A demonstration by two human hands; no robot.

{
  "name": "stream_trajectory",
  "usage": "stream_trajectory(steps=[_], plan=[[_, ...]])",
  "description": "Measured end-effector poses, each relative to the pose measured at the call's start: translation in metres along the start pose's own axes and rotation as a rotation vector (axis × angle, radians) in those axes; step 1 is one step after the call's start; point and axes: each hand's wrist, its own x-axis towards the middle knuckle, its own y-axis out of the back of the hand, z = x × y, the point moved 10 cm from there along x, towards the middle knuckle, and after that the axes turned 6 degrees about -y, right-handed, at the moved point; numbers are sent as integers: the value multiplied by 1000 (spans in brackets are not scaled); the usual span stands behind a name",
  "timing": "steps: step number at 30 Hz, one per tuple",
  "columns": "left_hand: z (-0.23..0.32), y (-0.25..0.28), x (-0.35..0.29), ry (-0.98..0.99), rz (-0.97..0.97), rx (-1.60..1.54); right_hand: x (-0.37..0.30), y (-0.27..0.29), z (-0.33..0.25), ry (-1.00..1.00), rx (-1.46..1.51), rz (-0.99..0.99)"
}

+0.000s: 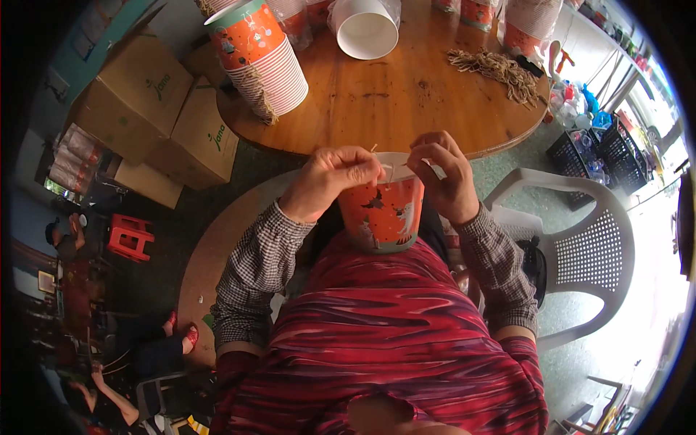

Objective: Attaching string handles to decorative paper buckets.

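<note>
An orange paper bucket [382, 217] with a green base band and printed figures stands upright against my lap, below the table's near edge. My left hand [335, 180] is at the left of its rim, thumb and forefinger pinched on a thin pale string [390, 172], one end of which sticks up above the fingertips. On the rim's right side my right hand [446, 174] has its fingers curled together in a pinch. What lies between those fingertips is too small to make out.
On the wooden table [377, 109] stand a tall stack of similar buckets [270, 80], a white-lined bucket [367, 36] on its side and a bundle of twine [500, 71]. Cardboard boxes [145, 94] are at left, a grey plastic chair [594, 246] at right. Other people sit far left.
</note>
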Motion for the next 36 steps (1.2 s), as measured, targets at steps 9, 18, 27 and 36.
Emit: stream_trajectory(steps=[9,18,27,36], plan=[[-6,4,4,45,81,-173,-18,-23,-61,410,-377,-31],[-1,-10,-1,15,66,-10,11,-9,-30,41,86,7],[3,-4,-4,-53,131,38,-5,-39,23,-556,772,-171],[5,1,-11,-121,193,26,-12,-49,25,-550,689,-242]])
